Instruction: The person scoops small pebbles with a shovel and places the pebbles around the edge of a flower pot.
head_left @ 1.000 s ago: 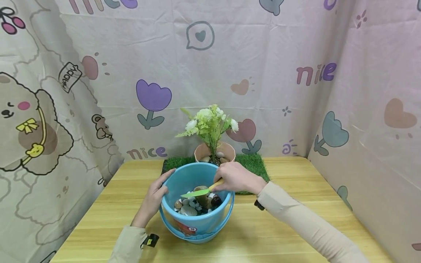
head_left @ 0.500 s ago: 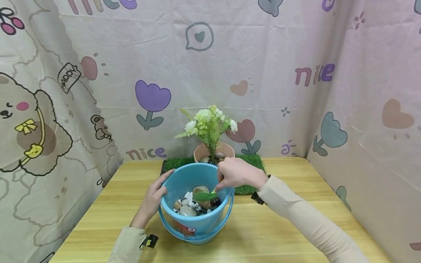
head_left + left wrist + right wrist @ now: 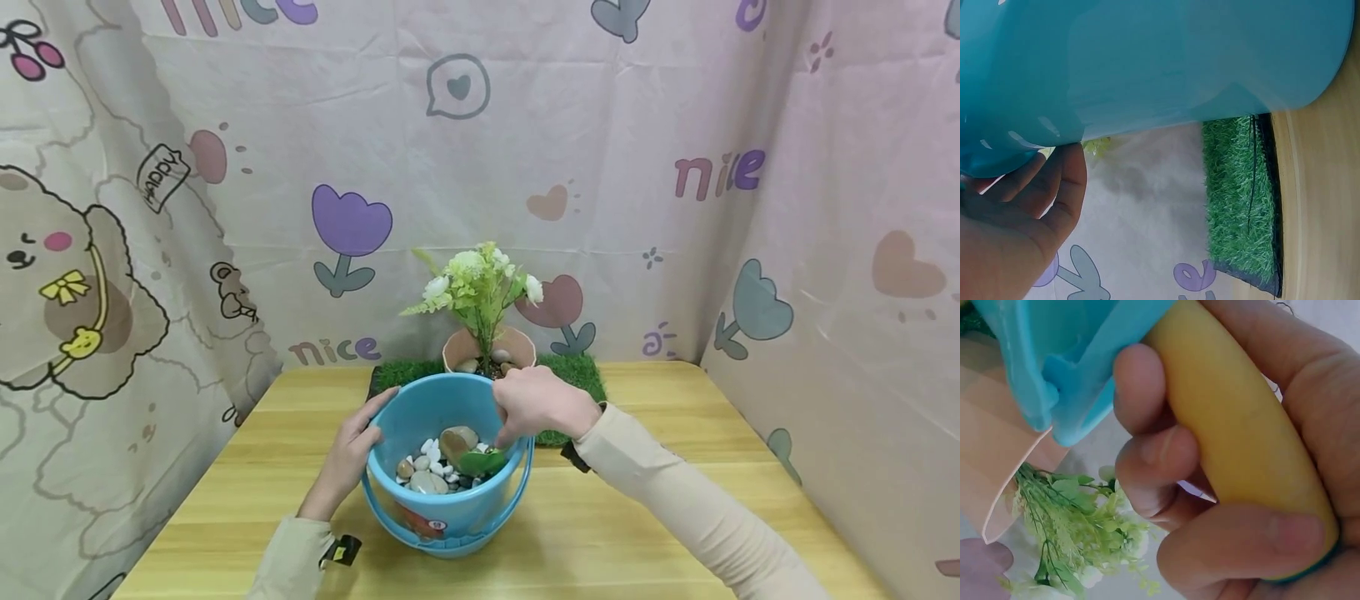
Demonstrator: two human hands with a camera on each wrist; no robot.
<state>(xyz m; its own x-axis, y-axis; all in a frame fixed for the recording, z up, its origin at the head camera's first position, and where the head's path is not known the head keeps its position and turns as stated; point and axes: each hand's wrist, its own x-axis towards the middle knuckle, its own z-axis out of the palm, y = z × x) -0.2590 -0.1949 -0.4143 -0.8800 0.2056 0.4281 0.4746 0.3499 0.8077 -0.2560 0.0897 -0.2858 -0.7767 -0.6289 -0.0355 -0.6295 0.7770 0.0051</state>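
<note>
A light blue bucket (image 3: 408, 417) stands on the wooden table, its handle hanging down the front. White pebbles and several larger stones (image 3: 457, 442) lie inside. My left hand (image 3: 348, 454) holds the bucket's left rim; in the left wrist view its fingers lie against the outer wall. Over the right side of the rim, my right hand (image 3: 540, 407) grips a garden trowel. The trowel's green blade (image 3: 480, 461) points down among the stones, with its lower edge hidden. In the right wrist view, curled fingers wrap the yellow trowel handle (image 3: 1241, 419).
Behind the bucket, a pink pot (image 3: 453, 346) with white artificial flowers (image 3: 480, 279) stands at an artificial grass mat (image 3: 408, 369). Printed cloth (image 3: 600, 125) hangs at the back and sides. Bare wooden tabletop (image 3: 637, 517) extends to the right.
My right hand has lowered the trowel, turning its blade from pointing left above the stones to down among them on the right. The left hand keeps its place on the rim.
</note>
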